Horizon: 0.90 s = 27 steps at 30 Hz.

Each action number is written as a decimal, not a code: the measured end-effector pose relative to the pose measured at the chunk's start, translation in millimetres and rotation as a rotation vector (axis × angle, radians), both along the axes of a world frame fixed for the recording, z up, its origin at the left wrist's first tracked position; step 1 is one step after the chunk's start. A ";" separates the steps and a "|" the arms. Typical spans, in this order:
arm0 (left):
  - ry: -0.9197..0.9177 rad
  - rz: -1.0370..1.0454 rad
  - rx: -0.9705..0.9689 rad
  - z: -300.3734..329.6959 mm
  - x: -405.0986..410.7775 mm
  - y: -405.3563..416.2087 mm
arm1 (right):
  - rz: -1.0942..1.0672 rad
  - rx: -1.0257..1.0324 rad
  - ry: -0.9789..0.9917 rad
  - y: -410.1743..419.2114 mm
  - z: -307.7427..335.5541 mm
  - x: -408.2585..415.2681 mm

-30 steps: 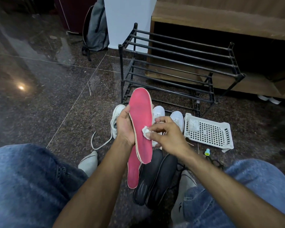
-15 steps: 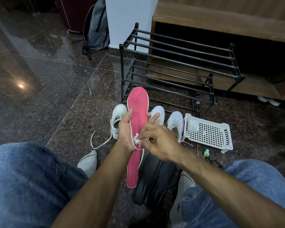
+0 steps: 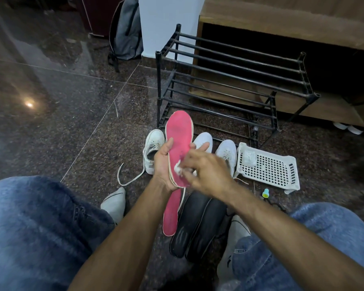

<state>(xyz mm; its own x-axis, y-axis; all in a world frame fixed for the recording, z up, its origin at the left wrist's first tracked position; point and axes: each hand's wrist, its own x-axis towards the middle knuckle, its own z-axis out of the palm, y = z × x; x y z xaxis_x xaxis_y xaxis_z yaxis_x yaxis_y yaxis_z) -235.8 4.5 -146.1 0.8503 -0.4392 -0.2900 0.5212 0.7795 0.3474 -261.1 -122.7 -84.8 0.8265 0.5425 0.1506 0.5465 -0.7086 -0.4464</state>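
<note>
The left hand is gripping a pink foam insole with a pale rim. Its thumb is curling over the insole's left edge and its fingertips are showing past the right edge. It is holding the insole upright above the floor, between the person's knees, with the toe end pointing far toward the black metal shoe rack. The right hand is pinching a small white wad of tissue or cloth in curled fingers and pressing it against the near, heel half of the pink surface.

The cleaning seems to be about midway on this piece. The wad is working low down, while the far toe half is showing dull grey smudges that probably need a pass. A second pink insole is lying on the floor just below the held one, and two black insoles are lying side by side to its right. Whether those are already wiped cannot be told.

Three white sneakers are waiting near the rack, beside a white perforated plastic basket on the right. Refitting the insoles is likely still ahead.
</note>
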 end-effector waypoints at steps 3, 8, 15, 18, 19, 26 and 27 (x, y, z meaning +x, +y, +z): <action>0.015 0.044 0.008 -1.0 1.8 -6.2 | -0.162 -0.055 -0.069 1.2 3.0 20.3; 0.021 0.013 0.023 1.3 6.3 8.8 | 0.065 -0.028 0.066 7.4 2.8 -2.3; 0.058 0.011 0.041 1.2 -1.4 -7.5 | -0.246 -0.111 -0.073 7.3 1.4 38.8; 0.069 0.013 0.043 0.4 0.2 -4.9 | -0.245 -0.032 -0.041 4.7 1.9 39.3; 0.076 0.017 0.029 -1.4 1.1 -1.4 | -0.148 0.000 0.001 3.8 1.9 31.9; 0.076 0.007 0.019 -7.2 -2.8 -5.1 | 0.008 -0.098 -0.011 -3.7 -1.2 22.9; 0.060 0.007 0.021 -5.8 -5.6 -8.5 | -0.073 -0.112 -0.051 -4.0 -2.0 33.4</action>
